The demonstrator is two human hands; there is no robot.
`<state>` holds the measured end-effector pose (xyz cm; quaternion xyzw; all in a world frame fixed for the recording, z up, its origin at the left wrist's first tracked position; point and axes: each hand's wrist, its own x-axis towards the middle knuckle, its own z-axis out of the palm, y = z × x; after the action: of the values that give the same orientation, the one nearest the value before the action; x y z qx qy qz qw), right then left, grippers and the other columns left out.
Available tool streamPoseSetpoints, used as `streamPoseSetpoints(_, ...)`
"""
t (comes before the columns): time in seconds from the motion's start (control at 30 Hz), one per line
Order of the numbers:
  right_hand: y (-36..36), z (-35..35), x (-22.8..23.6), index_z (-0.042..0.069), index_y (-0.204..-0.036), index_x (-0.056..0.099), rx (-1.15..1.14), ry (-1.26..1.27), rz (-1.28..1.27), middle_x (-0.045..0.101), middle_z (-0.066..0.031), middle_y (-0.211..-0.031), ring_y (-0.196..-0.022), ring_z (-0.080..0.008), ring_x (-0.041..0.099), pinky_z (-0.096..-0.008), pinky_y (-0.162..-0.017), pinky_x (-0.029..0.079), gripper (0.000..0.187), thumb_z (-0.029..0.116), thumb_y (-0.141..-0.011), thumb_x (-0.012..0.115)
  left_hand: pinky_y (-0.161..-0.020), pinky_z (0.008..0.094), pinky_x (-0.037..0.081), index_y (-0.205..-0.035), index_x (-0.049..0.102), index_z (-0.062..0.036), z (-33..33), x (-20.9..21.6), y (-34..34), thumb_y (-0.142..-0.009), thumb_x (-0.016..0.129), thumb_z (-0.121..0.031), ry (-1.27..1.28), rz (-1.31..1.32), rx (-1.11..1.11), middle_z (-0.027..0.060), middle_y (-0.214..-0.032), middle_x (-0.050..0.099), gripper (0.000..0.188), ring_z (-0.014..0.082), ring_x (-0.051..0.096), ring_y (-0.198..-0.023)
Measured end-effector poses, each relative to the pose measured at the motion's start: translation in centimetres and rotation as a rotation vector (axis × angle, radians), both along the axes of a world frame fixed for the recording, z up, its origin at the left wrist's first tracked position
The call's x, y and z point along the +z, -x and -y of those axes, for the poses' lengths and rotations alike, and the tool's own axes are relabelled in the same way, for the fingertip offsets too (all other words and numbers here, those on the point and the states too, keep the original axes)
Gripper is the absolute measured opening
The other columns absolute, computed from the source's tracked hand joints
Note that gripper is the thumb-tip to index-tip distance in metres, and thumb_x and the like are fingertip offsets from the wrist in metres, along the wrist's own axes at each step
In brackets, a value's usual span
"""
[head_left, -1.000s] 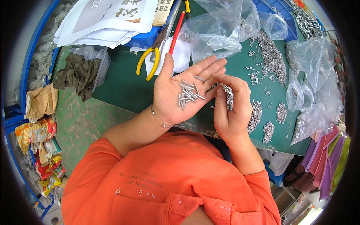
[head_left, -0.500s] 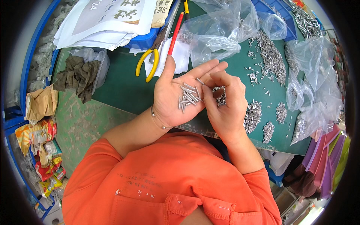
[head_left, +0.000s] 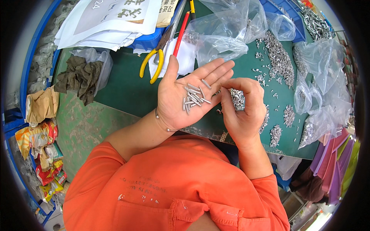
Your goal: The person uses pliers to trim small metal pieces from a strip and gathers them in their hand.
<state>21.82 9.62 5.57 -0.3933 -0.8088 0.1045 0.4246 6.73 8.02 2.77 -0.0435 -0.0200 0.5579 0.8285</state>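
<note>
My left hand (head_left: 185, 96) lies palm up with its fingers stretched out flat. On its palm rests a loose heap of short silvery metal pins (head_left: 194, 96). One more metal pin (head_left: 206, 83) lies apart on the fingers. Beside those fingers is my right hand (head_left: 244, 109), its thumb and index fingertip pinched together; whatever sits in the pinch is too small to make out. Partly behind the right hand, a pile of small silvery metal pieces (head_left: 237, 98) shows between the curled fingers.
More small metal parts (head_left: 279, 59) lie in piles on the green table (head_left: 127, 92). Clear plastic bags (head_left: 221, 48) stand at the back and right. Yellow-handled pliers (head_left: 152, 65), a red pencil (head_left: 180, 34), papers (head_left: 104, 23) and a tub with a dark rag (head_left: 81, 77) are farther left.
My right hand has moved a little to the right, off the pin on the left fingers. The left hand stays nearly in place, its fingers showing more fully.
</note>
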Motion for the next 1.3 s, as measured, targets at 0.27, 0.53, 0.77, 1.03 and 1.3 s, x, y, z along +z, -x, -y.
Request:
streamPoseSetpoints(0.27,1.0,0.3,-0.3,0.009,-0.094,0.061,0.071,0.064,0.036,0.063,0.0004,-0.081,-0.077,-0.0217,0.058,-0.0353,-0.077,0.039,0.03,-0.001,-0.069,0.074,-0.12,0.0448,0.014,-0.15,0.021,0.0046,0.0,0.4,-0.2,-0.093,0.023,-0.072,0.001,-0.041,0.028,0.0224,-0.158,0.018,0.095,0.0327,0.017,-0.147)
streamPoseSetpoints(0.53,0.6,-0.1,-0.5,0.009,-0.095,0.061,0.192,0.01,-0.023,0.061,-0.0004,-0.081,-0.074,-0.0222,0.057,-0.0351,-0.072,0.041,0.032,-0.003,-0.068,0.074,-0.12,0.0453,0.014,-0.15,0.02,0.0038,0.0,0.3,-0.1,-0.093,0.022,-0.072,-0.014,-0.057,0.023,0.0215,-0.158,0.018,0.095,0.0324,0.017,-0.147)
streamPoseSetpoints(0.77,0.6,0.6,1.1,0.006,-0.099,0.061,0.273,0.239,-0.087,0.061,-0.0049,-0.083,-0.073,-0.0248,0.059,-0.0346,-0.068,0.043,0.036,-0.002,-0.067,0.076,-0.12,0.0458,0.013,-0.15,0.022,0.0036,-0.1,0.4,0.0,-0.093,0.021,-0.072,-0.018,-0.078,0.014,0.0216,-0.158,0.019,0.095,0.0328,0.017,-0.147)
streamPoseSetpoints(1.03,0.6,-0.7,0.7,0.001,-0.095,0.06,0.359,0.038,0.037,0.064,-0.0119,-0.086,-0.074,-0.0317,0.062,-0.0389,-0.065,0.049,0.023,-0.005,-0.074,0.067,-0.12,0.0464,0.013,-0.148,0.029,0.0039,0.1,0.2,-0.5,-0.099,0.016,-0.061,-0.06,-0.112,-0.013,0.0216,-0.158,0.02,0.082,0.0345,0.019,-0.146)
streamPoseSetpoints(1.3,1.3,-7.5,5.6,0.0,-0.09,0.062,0.16,-0.043,-0.028,0.064,-0.0133,-0.083,-0.072,-0.0289,0.064,-0.0353,-0.063,0.05,0.019,-0.008,-0.075,0.069,-0.045,0.0276,0.037,-0.077,0.057,-0.0132,0.2,-2.9,1.2,-0.102,0.037,-0.048,-0.069,-0.172,-0.26,0.0048,-0.068,0.051,0.048,0.0155,0.047,-0.052)
